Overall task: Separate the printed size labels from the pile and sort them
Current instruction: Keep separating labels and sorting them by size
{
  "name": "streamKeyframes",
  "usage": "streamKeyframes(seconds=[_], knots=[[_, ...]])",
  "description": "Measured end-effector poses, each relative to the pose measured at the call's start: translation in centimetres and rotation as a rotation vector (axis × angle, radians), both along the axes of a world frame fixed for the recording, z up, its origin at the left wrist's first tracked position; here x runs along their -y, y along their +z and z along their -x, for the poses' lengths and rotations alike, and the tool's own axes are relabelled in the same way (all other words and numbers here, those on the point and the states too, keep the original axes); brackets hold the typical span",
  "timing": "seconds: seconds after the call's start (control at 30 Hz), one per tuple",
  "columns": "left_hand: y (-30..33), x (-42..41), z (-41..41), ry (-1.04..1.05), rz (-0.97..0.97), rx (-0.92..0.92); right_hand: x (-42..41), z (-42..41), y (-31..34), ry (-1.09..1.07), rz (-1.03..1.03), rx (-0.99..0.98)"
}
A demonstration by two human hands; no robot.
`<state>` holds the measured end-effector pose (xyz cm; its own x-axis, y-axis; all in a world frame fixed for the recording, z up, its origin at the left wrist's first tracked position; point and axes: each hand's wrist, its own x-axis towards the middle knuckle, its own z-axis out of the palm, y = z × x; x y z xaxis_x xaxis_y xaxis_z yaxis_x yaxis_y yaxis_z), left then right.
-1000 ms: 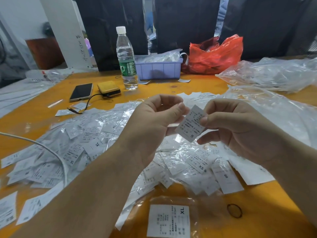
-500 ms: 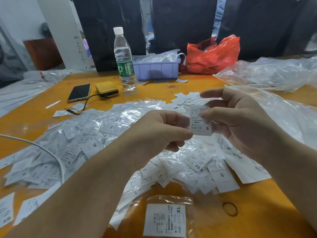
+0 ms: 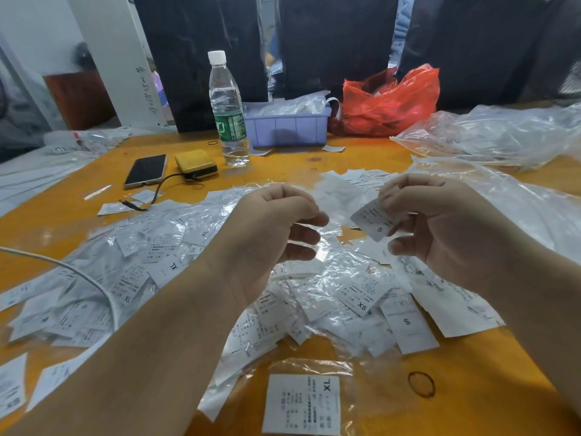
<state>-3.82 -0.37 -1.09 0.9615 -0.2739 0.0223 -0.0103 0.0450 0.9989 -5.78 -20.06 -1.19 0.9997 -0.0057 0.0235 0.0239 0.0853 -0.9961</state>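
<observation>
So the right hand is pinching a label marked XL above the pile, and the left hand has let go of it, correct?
Not quite. The label pinched by the right hand is marked S, not XL; the head view shows the letter near its lower edge. The rest holds: it is above the pile, and the left hand is apart from it, fingers loosely curled.

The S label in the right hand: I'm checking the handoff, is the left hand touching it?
Apart. The head view shows open space between the left hand and the S label, which only the right hand pinches.
</observation>
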Motion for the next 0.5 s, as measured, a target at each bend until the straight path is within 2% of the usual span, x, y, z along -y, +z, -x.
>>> streamKeyframes(seconds=[0.13,0.27,0.5], knots=[[0.08,-0.04,0.01,-0.005,0.053,-0.028,0.09,0.17,0.12,0.071,-0.020,0.007],[0.05,0.18,0.07,-0.012,0.068,-0.039,0.11,0.38,0.32,0.201,-0.139,0.023],[-0.21,0.64,0.36,-0.050,-0.007,-0.027,-0.40,0.25,-0.34,0.245,-0.029,0.041]])
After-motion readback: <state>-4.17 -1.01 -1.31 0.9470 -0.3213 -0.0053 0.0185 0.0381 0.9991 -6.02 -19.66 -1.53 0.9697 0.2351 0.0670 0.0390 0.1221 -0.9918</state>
